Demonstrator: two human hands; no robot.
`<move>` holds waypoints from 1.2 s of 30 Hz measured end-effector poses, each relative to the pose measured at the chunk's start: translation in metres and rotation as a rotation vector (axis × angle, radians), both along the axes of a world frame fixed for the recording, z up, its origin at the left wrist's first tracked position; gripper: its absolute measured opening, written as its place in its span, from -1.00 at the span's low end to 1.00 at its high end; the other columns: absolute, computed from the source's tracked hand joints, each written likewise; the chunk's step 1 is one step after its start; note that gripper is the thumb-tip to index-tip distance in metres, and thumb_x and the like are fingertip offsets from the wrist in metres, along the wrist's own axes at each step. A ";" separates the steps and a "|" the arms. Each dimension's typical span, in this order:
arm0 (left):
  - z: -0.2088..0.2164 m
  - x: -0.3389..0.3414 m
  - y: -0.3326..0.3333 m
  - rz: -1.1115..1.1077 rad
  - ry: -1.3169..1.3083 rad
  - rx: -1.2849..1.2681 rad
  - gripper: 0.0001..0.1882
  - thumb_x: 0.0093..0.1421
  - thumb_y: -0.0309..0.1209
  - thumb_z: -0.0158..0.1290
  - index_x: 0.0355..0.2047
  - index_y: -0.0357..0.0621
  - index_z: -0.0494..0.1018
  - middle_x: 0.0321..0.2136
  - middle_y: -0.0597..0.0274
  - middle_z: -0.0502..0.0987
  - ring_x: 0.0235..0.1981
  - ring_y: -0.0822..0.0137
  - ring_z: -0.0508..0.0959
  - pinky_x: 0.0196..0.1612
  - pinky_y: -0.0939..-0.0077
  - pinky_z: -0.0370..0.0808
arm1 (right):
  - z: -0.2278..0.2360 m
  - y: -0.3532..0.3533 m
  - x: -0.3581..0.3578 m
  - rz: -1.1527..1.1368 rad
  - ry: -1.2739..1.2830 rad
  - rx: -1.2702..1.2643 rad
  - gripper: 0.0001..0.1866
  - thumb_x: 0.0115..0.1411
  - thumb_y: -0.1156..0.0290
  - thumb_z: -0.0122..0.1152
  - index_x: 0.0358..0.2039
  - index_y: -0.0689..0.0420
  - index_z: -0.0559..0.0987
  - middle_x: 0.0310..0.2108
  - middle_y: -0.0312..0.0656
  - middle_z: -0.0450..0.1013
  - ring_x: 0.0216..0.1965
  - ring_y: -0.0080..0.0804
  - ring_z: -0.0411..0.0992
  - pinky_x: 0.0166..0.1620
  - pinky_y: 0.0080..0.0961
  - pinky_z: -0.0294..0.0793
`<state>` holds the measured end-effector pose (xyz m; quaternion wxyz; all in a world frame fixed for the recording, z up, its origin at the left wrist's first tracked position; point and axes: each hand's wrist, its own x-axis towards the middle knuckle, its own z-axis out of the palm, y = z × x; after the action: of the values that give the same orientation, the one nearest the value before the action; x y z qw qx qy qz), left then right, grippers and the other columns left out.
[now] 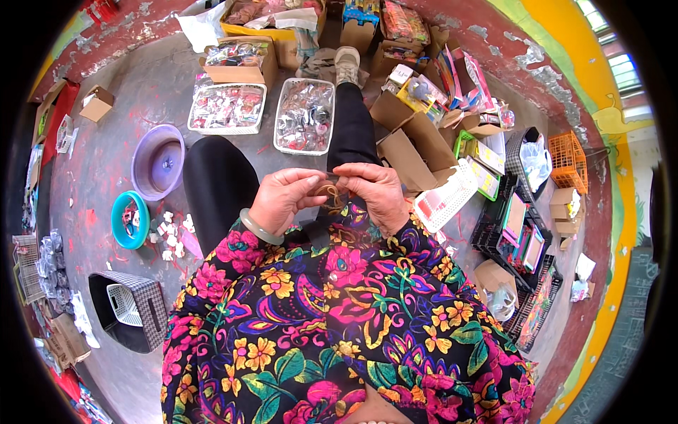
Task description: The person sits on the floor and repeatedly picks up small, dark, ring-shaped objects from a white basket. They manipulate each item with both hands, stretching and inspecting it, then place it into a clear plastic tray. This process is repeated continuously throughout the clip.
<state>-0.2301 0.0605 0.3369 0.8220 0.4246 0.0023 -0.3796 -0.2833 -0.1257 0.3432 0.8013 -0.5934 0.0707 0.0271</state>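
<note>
My left hand [288, 196], with a pale bangle at its wrist, meets my right hand [376, 192] in front of my lap. Thumb and fingers of both are pinched close together at a small, thin, see-through piece, too small to make out fully. A tan looped cord [332, 196] shows just beneath the fingertips, between the two hands. Beyond them stands a white basket [280, 143] full of small packaged items. A second white basket [226, 130] with similar packets is to its left.
On the left are a purple basin [136, 166], a teal basin [116, 225] and scattered white pieces [168, 237]. An open cardboard box [409, 152], a white plastic basket [452, 198] and black crates [487, 237] crowd the right. More filled boxes line the far wall.
</note>
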 end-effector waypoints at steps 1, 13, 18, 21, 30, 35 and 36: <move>-0.001 0.000 0.000 -0.007 0.007 -0.013 -0.81 0.19 -0.51 -0.06 -0.23 -0.37 0.43 -0.30 0.04 0.53 -0.28 0.31 0.56 -0.23 0.56 0.56 | -0.001 -0.002 0.000 0.017 -0.030 -0.019 -0.82 0.05 0.60 0.09 -0.29 0.28 0.56 -0.42 -0.25 0.50 -0.40 -0.61 0.43 -0.32 -0.75 0.37; -0.003 0.006 0.008 -0.093 0.158 -0.123 -0.74 0.20 -0.54 -0.12 -0.13 -0.42 0.36 -0.21 -0.03 0.48 -0.17 0.22 0.52 -0.10 0.51 0.51 | -0.004 -0.003 -0.001 0.052 -0.085 -0.145 -0.87 0.05 0.63 0.05 -0.39 0.30 0.56 -0.42 -0.27 0.47 -0.42 -0.62 0.39 -0.34 -0.74 0.36; -0.005 0.007 0.009 -0.106 0.146 -0.215 -0.68 0.19 -0.48 -0.12 -0.11 -0.49 0.31 -0.19 -0.10 0.46 -0.14 0.16 0.51 -0.04 0.47 0.46 | -0.001 -0.003 0.001 0.045 -0.190 -0.265 -0.82 0.00 0.66 0.01 -0.39 0.29 0.57 -0.45 -0.26 0.46 -0.39 -0.59 0.41 -0.31 -0.70 0.38; -0.002 0.007 0.009 -0.099 0.135 -0.252 -0.64 0.18 -0.44 -0.10 -0.09 -0.52 0.28 -0.19 -0.12 0.46 -0.13 0.15 0.50 -0.02 0.45 0.45 | -0.004 -0.003 0.001 0.036 -0.224 -0.296 -0.81 -0.02 0.68 0.00 -0.39 0.29 0.57 -0.45 -0.24 0.46 -0.39 -0.57 0.41 -0.31 -0.68 0.38; -0.007 0.003 0.001 -0.034 0.091 -0.027 -0.80 0.16 -0.51 -0.02 -0.22 -0.37 0.42 -0.25 0.08 0.50 -0.22 0.32 0.53 -0.14 0.58 0.51 | -0.004 0.000 0.003 0.028 -0.321 -0.412 -0.78 -0.05 0.72 0.01 -0.40 0.27 0.57 -0.46 -0.22 0.46 -0.40 -0.54 0.41 -0.32 -0.67 0.38; -0.008 0.003 0.000 -0.018 0.079 0.013 -0.83 0.15 -0.50 0.01 -0.27 -0.35 0.45 -0.32 0.14 0.52 -0.29 0.39 0.54 -0.20 0.62 0.52 | -0.007 0.000 0.003 0.045 -0.339 -0.375 -0.78 -0.06 0.73 0.00 -0.40 0.27 0.57 -0.47 -0.22 0.46 -0.41 -0.53 0.42 -0.31 -0.67 0.37; -0.008 0.003 0.000 -0.014 0.080 0.018 -0.84 0.15 -0.51 0.01 -0.28 -0.35 0.45 -0.33 0.14 0.52 -0.29 0.39 0.54 -0.21 0.62 0.52 | -0.008 0.000 0.003 0.046 -0.338 -0.371 -0.78 -0.06 0.73 0.00 -0.40 0.27 0.57 -0.47 -0.22 0.46 -0.40 -0.53 0.42 -0.31 -0.67 0.37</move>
<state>-0.2273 0.0608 0.3288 0.8146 0.4165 0.0358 -0.4021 -0.2799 -0.1260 0.3356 0.6784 -0.7278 -0.0741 -0.0676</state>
